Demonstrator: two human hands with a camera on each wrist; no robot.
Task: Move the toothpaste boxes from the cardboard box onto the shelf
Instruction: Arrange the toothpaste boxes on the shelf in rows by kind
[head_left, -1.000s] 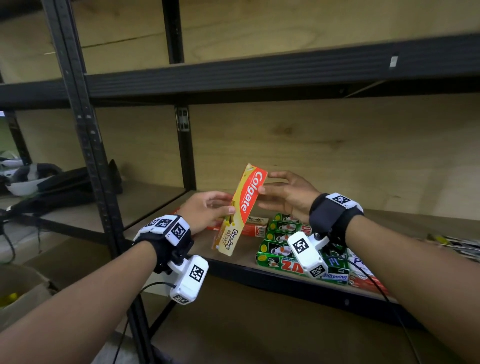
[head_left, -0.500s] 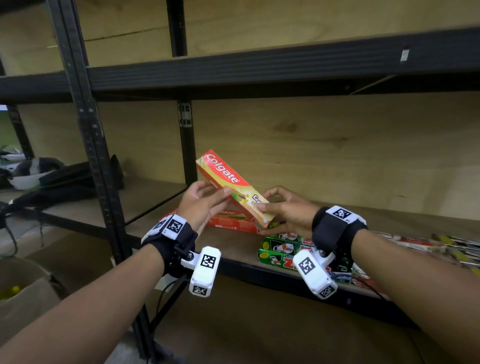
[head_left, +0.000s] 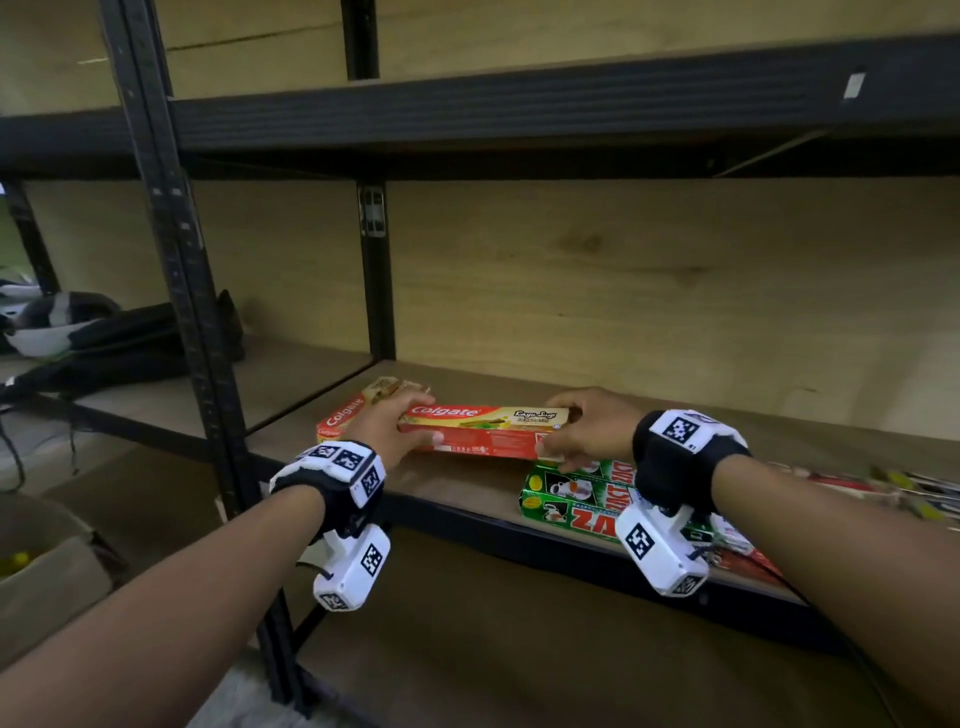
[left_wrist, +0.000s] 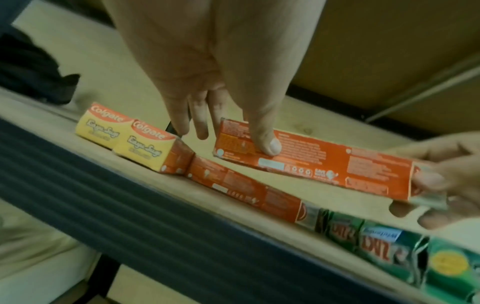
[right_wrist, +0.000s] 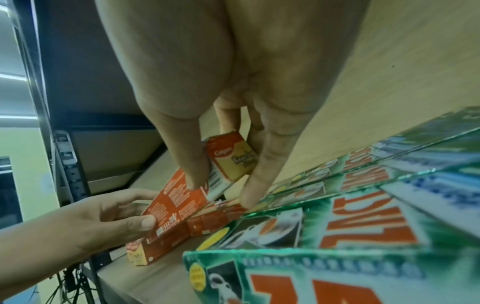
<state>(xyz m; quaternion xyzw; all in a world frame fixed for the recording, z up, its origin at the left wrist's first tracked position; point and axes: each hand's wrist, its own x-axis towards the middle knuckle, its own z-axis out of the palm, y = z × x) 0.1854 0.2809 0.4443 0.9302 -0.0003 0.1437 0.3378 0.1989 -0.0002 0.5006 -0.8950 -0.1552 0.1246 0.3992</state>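
A red and yellow Colgate toothpaste box lies level, low over the wooden shelf, above other Colgate boxes. My left hand grips its left end, the thumb pressed on the red side. My right hand pinches its right end between thumb and fingers. I cannot tell whether the held box touches the boxes beneath it. The cardboard box stands on the floor at the lower left.
Green Zact boxes lie in rows at the shelf's front edge, right under my right wrist. More packets lie further right. A black upright post stands left of my left arm. Dark bags fill the neighbouring bay.
The Colgate box went from upright, to tilted, to level, and came down towards the shelf. Both hands moved forward and down with it, keeping their hold on its ends.
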